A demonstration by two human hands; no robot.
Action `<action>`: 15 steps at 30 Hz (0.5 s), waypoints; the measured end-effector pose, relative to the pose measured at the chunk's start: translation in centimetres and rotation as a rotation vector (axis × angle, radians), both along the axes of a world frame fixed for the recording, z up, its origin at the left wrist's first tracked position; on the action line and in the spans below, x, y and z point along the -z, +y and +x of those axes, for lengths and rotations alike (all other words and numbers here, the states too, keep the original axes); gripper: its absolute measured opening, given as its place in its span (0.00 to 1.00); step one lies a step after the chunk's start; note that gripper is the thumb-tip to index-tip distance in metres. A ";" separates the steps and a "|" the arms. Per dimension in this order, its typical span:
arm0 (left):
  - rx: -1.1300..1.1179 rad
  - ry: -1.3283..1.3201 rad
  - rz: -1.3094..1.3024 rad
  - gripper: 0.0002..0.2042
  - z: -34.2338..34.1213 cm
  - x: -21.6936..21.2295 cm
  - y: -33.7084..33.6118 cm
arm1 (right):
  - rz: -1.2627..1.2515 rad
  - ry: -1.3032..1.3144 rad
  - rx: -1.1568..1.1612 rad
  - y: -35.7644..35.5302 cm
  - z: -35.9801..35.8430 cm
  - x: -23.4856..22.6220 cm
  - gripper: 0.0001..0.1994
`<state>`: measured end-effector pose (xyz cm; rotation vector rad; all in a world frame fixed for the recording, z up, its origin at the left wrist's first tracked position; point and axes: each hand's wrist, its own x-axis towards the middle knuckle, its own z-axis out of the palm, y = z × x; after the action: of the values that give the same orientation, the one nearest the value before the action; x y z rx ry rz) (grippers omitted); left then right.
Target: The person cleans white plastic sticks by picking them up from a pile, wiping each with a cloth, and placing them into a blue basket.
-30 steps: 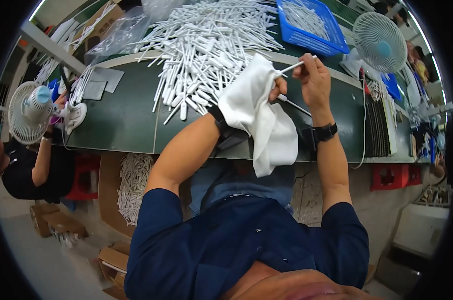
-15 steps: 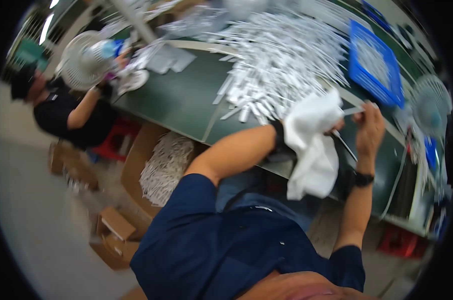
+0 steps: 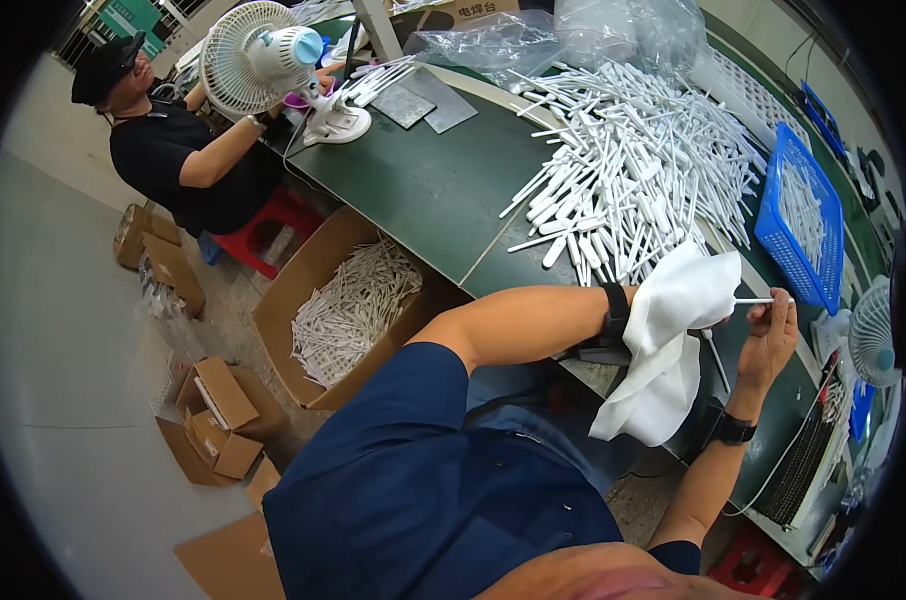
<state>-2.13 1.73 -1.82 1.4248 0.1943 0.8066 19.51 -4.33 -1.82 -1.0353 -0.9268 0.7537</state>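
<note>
A white cloth (image 3: 678,295) drapes over my left hand, which is bunched beneath it and hides its fingers; the black wristband (image 3: 616,310) shows behind. From the cloth a thin white plastic stick (image 3: 753,301) runs to my right hand (image 3: 770,340), whose thumb and fingers pinch its outer end. Below the cloth another slim white rod (image 3: 716,362) slants down; whether my left hand holds it is unclear. Beyond my hands, a large heap of white stick-shaped parts (image 3: 643,170), many with a thicker end, spreads over the green tabletop (image 3: 413,190).
Right of the heap stands a blue basket (image 3: 823,270) with white sticks. A carton (image 3: 278,325) of similar parts is on the floor at left. A co-worker (image 3: 188,150) sits behind a fan (image 3: 263,60); another fan (image 3: 873,330) stands far right. Clear bags (image 3: 498,42) lie at the back.
My view has shifted, so the bench appears lower and further right. The cloth and stick stay between my hands; the stick now lies nearly level, with my right hand at its outer end.
</note>
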 end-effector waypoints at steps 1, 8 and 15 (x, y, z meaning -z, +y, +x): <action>-0.068 0.036 0.061 0.05 -0.5 -0.2 0.4 | -0.004 0.023 0.012 0.1 0.1 0.1 0.11; -0.218 0.163 0.277 0.06 -1.5 -2.5 -0.3 | -0.017 0.047 0.005 0.2 -1.2 -0.9 0.12; 0.051 0.089 -0.295 0.14 -0.6 -0.3 0.6 | 0.035 0.112 -0.057 -0.5 -0.9 -1.6 0.14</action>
<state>-2.71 2.35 -1.53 1.1822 0.3305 0.6441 18.60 -4.80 -0.26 -0.9302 -0.8723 0.8318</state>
